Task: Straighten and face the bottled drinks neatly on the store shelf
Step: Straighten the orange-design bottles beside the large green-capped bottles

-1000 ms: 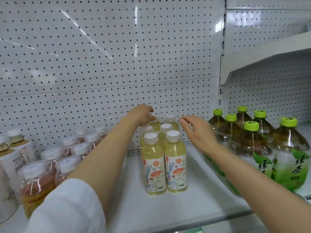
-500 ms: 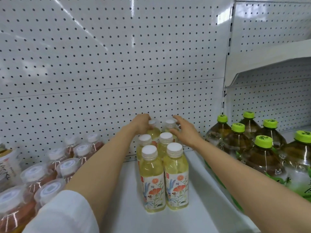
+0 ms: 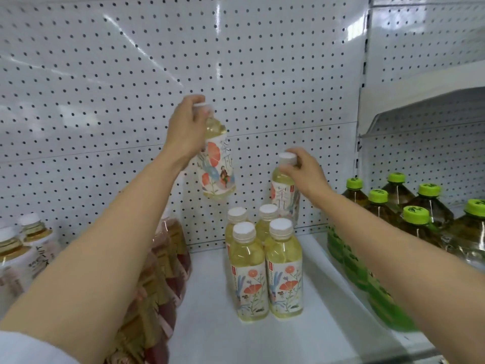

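My left hand [image 3: 187, 130] grips the neck of a pale yellow floral-label bottle [image 3: 216, 164], held tilted in the air well above the shelf. My right hand [image 3: 304, 172] holds a second floral bottle [image 3: 283, 190] by its white cap, raised a little behind the group. Several more floral bottles stand upright in two short rows on the white shelf [image 3: 204, 298]; the front pair [image 3: 266, 274] faces forward with labels showing.
Large green-capped tea bottles [image 3: 412, 219] crowd the right side of the shelf. Reddish-brown drink bottles [image 3: 162, 271] and white-capped amber bottles [image 3: 23, 245] stand on the left under my forearm. A pegboard back wall [image 3: 131, 88] and an upper shelf [image 3: 425, 101] at right bound the space.
Both hands, which were reaching onto the rear bottles' caps, have lifted one bottle each off the shelf; the left bottle rose much higher than the right.
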